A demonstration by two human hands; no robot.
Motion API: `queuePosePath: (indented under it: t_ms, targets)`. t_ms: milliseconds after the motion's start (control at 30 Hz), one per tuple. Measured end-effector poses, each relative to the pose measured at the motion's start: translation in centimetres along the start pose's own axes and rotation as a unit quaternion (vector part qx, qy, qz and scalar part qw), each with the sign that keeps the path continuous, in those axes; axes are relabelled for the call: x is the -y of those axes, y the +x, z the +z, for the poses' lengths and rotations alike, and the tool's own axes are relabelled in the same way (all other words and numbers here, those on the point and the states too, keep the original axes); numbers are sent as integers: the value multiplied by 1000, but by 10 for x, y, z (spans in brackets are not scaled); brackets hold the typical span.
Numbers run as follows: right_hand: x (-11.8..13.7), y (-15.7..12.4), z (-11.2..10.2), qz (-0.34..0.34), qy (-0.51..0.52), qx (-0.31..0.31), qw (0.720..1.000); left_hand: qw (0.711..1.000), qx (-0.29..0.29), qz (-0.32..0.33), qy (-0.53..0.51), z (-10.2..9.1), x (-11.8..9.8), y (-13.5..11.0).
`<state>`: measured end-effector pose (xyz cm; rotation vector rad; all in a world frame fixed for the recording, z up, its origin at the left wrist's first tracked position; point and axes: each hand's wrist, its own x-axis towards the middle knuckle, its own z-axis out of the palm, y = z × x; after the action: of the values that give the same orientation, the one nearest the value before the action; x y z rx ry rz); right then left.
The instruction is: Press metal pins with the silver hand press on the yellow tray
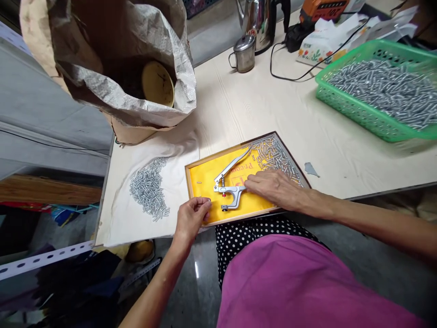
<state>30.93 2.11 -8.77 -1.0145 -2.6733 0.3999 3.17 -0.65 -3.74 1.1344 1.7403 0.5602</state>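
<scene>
My right hand [273,187] is closed round the lower handle of silver hand pliers, like snap-fastener pliers [235,193]. Their upper handle stands raised and apart from my fingers, and the jaw gap faces left. My left hand [194,217] has its thumb and fingertips pinched together just left of the jaw; a tiny light spot shows there, too small to name. Both hands are over a shallow tray [218,152] with a yellow lining. One small metal pin [199,182] lies on the lining, and a heap of similar pins [275,157] fills the tray's right end.
Left of the tray, a pile of metal pins [148,189] lies on a white cloth [119,223]. A large open paper sack [143,116] stands behind it. A green basket [358,120] full of metal pieces is at the right. A lidded metal cup [245,57] and a kettle [261,23] stand at the back.
</scene>
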Motion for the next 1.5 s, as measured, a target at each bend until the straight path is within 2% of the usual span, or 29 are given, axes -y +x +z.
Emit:
queuePosePath:
  t_ms: [167,300,500,700,967,1100,1267,1367,1500]
  targets:
    - [5,16,17,-4,-25,42,999,998,22,-54,-34,16,4,4]
    - [2,18,23,-2,-22,38,999,994,52,-83,-41,22,2,8]
    - [4,15,22,11,-7,32,999,992,69,-104,-32,24,1,9]
    - [10,17,13,27,4,55,998,991,74,-112,-5,26,6,10]
    - [4,13,32,17,21,22,999,981,124,-138,50,23,-2,14]
    - [-2,17,20,15,18,35,999,981,130,-134,56,23,-1,14]
    - [-24,31,1,-6,-54,1,999,982,130,-127,56,23,0,14]
    - [-35,40,-1,-29,-85,22,996,982,133,-123,60,23,-1,13]
    - [-33,51,-6,-25,-89,55,994,982,134,-117,67,24,1,14]
